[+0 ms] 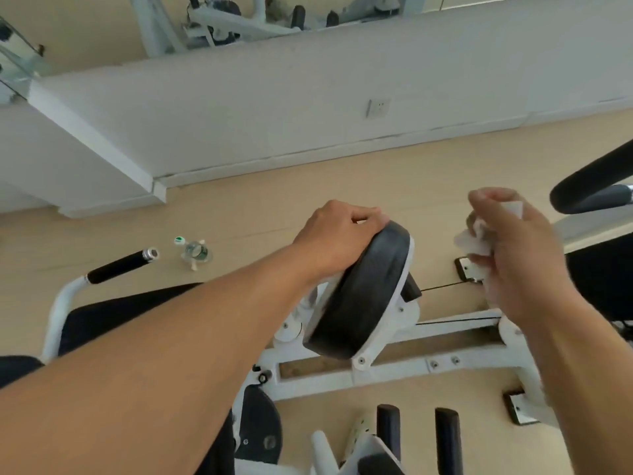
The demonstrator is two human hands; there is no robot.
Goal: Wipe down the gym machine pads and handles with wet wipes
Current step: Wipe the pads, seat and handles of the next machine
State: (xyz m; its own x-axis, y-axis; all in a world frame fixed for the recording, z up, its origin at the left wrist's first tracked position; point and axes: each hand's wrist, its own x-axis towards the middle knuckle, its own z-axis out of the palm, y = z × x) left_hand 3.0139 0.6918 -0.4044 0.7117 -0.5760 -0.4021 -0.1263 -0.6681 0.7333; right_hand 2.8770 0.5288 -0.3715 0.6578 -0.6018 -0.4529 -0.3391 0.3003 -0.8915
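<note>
Steadying the pad, wipe ready

My left hand point(337, 234) grips the top edge of the round black cushioned pad point(363, 296); my right hand point(513, 255), just right of the pad, pinches a crumpled white wet wipe point(474, 243), limp and light. Well left of the pad stand a black foam-grip handle point(120, 265) and a clear water bottle point(196, 253); nothing blocks the pad.

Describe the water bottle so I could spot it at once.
Start at the black foam handle with the silver end cap, left of the left hand. Just right of its tip, on the tan floor, lies a clear plastic bottle: the only see-through thing, green-and-white cap beside it.
</note>
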